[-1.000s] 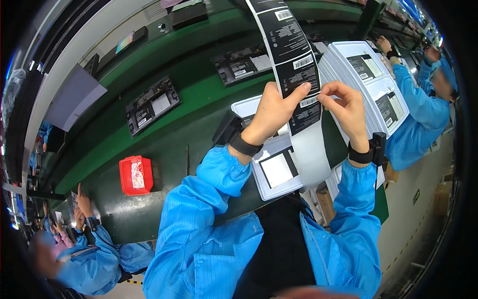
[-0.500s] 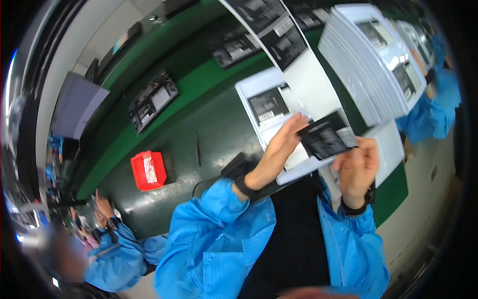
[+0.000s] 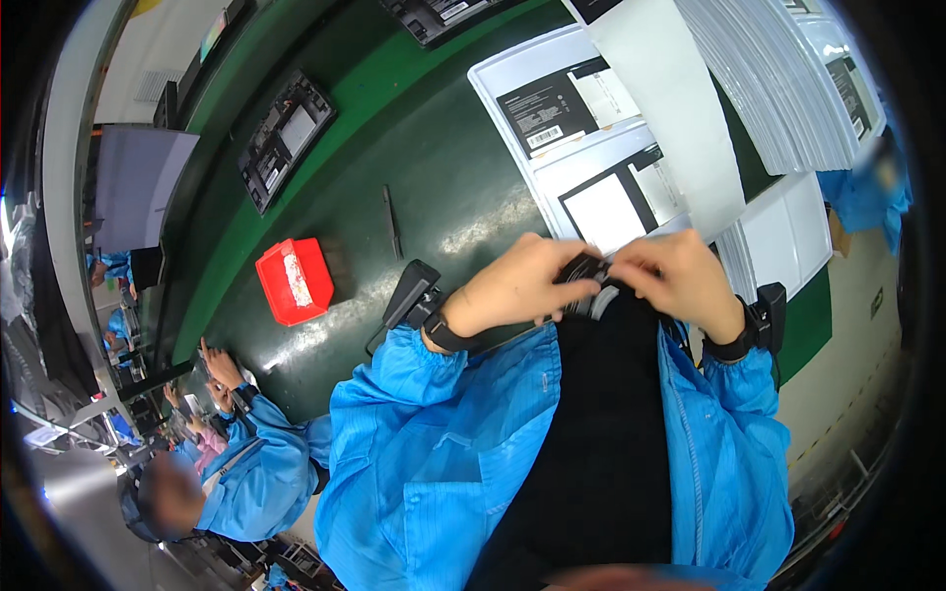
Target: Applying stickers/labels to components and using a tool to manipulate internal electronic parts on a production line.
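A flat black battery pack (image 3: pixel 588 268) with a printed label is tilted close to my chest, so mostly its edge and a strip of its face show. Around its left side my left hand (image 3: pixel 517 288) is closed. The thumb and fingers of my right hand (image 3: pixel 683 279) pinch its right upper edge. Just beyond my hands lies a white plastic tray (image 3: pixel 540 187). In its far pocket sits another black battery pack (image 3: pixel 545 116) with a pale section. A dark-framed piece with a white centre (image 3: pixel 603 209) occupies the near pocket.
A white sheet (image 3: pixel 680 118) overlaps the tray's right side, near a stack of white trays (image 3: pixel 764 89). Leftward on the green bench are a thin dark tool (image 3: pixel 391 222), a red bin (image 3: pixel 296 282) and an opened black device housing (image 3: pixel 286 138). A co-worker (image 3: pixel 261 463) sits at left.
Both hands have drawn the battery pack down toward my chest and tipped it from face-up to nearly edge-on. My right hand has shifted to its upper edge. The view has moved too.
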The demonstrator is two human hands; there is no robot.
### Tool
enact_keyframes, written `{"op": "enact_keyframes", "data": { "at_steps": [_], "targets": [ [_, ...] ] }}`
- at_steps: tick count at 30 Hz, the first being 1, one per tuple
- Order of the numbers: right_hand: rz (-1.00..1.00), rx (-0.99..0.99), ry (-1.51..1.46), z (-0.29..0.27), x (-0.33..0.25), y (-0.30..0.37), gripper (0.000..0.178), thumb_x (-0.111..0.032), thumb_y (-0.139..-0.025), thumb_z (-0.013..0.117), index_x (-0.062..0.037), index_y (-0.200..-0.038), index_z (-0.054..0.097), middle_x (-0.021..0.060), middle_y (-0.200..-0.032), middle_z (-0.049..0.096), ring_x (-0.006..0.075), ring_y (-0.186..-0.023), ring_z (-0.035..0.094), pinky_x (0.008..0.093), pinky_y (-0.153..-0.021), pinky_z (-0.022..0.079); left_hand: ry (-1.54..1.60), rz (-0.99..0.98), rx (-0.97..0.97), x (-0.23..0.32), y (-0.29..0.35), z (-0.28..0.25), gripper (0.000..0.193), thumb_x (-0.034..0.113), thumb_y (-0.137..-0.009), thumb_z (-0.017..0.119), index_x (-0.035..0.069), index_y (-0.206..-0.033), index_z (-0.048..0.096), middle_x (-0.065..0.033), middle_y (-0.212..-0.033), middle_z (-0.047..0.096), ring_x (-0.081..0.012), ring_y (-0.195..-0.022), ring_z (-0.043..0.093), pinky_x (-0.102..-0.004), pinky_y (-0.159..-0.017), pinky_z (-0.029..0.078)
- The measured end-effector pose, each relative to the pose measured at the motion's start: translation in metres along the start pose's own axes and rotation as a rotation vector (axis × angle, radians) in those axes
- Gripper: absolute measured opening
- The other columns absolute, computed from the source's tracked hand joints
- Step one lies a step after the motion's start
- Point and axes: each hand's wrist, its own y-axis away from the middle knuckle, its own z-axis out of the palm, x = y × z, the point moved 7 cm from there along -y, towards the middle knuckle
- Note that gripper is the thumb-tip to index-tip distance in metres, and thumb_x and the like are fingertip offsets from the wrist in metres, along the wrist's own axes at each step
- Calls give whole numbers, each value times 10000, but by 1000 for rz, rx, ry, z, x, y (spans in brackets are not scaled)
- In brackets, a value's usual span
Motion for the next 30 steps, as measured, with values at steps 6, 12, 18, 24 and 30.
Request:
{"op": "enact_keyframes", "data": {
  "at_steps": [6, 12, 18, 24, 30],
  "targets": [
    [434, 318, -478, -6, 77, 7, 173, -98, -959, 692, 74, -968, 711, 81, -703, 691, 97, -492, 594, 238, -460, 435, -457, 429, 659, -23, 16, -37, 270, 77, -856, 781, 12, -1110, 717, -90, -968, 729, -217, -851, 703, -337, -713, 576],
    [437, 319, -407, -2, 74, -3, 196, -113, -961, 693, 82, -966, 715, 81, -693, 681, 101, -476, 591, 246, -444, 423, -686, 567, 775, -30, 21, -30, 257, 34, -829, 764, 25, -1081, 715, -99, -1141, 688, -320, -1057, 659, -407, -877, 559],
    [431, 325, -294, -4, 71, -8, 202, -131, -954, 703, 69, -954, 722, 94, -698, 690, 106, -431, 571, 257, -414, 411, -692, 579, 743, -30, 18, -25, 314, -22, -790, 727, 26, -1100, 704, -101, -1167, 677, -328, -1102, 643, -424, -909, 546],
    [450, 331, -216, -5, 68, -9, 197, -138, -940, 717, 59, -950, 731, 95, -683, 692, 107, -423, 567, 265, -410, 414, -796, 577, 635, -24, 7, -12, 431, -48, -728, 670, 31, -1151, 692, -91, -1242, 656, -320, -1207, 598, -445, -988, 506],
    [423, 383, -146, -9, 67, -10, 210, -145, -929, 733, 58, -980, 737, 112, -636, 678, 125, -405, 562, 269, -414, 427, -892, 617, 547, -19, -10, 0, 387, -14, -766, 660, 20, -1150, 694, -92, -1275, 652, -315, -1254, 572, -446, -1018, 500]
  ]
}}
